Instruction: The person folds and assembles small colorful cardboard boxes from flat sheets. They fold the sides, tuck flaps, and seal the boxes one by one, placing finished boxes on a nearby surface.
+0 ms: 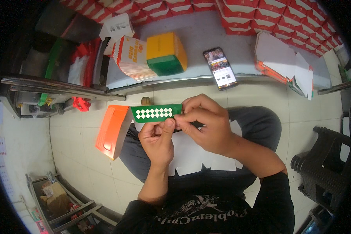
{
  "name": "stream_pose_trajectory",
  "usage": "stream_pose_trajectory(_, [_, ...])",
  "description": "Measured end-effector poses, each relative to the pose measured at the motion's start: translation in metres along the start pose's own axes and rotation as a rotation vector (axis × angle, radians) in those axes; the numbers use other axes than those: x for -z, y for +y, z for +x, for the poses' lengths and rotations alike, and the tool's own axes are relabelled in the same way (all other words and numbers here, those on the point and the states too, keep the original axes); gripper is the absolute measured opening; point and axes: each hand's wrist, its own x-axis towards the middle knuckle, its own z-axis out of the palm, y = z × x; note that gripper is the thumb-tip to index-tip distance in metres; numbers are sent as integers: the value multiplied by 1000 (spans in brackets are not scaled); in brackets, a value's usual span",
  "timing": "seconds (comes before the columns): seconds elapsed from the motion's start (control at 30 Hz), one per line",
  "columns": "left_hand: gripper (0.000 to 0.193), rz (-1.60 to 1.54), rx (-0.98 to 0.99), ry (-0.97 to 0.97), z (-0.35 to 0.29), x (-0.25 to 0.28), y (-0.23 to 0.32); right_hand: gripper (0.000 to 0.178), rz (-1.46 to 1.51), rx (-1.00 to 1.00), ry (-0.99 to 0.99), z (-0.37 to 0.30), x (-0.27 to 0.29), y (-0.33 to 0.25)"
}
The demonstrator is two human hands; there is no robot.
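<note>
A folded cardboard carton [112, 128] with an orange side hangs left of my hands. Its green panel [138, 113], patterned with white diamonds, runs across to my fingers. My left hand [158, 141] is closed on the lower edge of that panel, thumb on top. At the panel's right end, my right hand [206, 124] pinches the edge, its fingertips close to my left thumb. White flat card [201, 154] with notched edges lies across my lap below both hands; whether it joins the carton is hidden.
Beyond my knees, a grey bench [160, 29] holds a fanned stack of printed cartons [130, 58], a yellow and green box [165, 52], a lit phone [221, 69] and flat cartons [280, 58]. Red and white boxes [277, 17] are piled behind. A dark stool [321, 160] stands right, a metal rack [66, 204] lower left.
</note>
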Motion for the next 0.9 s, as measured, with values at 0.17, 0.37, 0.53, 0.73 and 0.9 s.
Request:
stream_pose_trajectory(0.17, [10, -52, -45, -33, -2, 3, 8, 22, -322, 316, -69, -1, -2, 0])
stream_pose_trajectory(0.37, [24, -113, 3, 43, 9, 18, 16, 42, -214, 264, -165, 0, -4, -8])
stream_pose_trajectory(0.53, [48, -453, 89, 63, 2, 16, 45, 68, -435, 275, -123, 21, 23, -3])
stream_pose_trajectory(0.73, [39, -610, 113, 105, -11, 35, 66, 61, -295, 529, -317, 23, 10, 13])
stream_pose_trajectory(0.9, [23, -232, 215, 95, -16, 29, 69, 59, -282, 557, -195, 8, 13, 3])
